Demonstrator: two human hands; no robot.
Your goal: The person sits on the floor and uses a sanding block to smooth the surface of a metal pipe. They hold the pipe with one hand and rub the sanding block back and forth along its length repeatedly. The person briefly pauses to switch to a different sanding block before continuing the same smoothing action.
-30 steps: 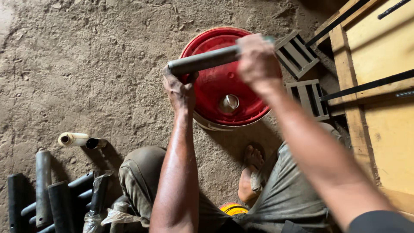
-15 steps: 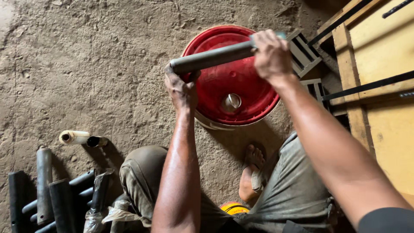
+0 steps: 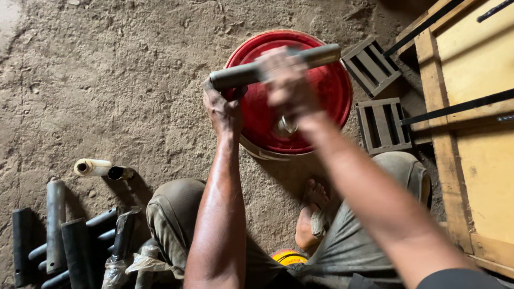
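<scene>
Slid leftward, blurred right hand (image 3: 289,85) wraps pipe (image 3: 321,53); left hand (image 3: 222,109) clasps its end.

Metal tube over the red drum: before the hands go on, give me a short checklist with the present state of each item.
1. Left hand grips the metal tube at its near end: ok, fingers wrapped around it.
2. Right hand on the tube's middle: cannot tell, the hand is blurred.
3. Tube is held above the red drum: ok; whether it touches the lid cannot be told.
4. Bare foot is apart from the drum: ok, it lies on the dirt floor nearer the body.
5. Spare dark tubes lie at the person's left: ok, a loose pile beside the knee.
6. Small roll on the floor: ok, apart from both hands.
</scene>
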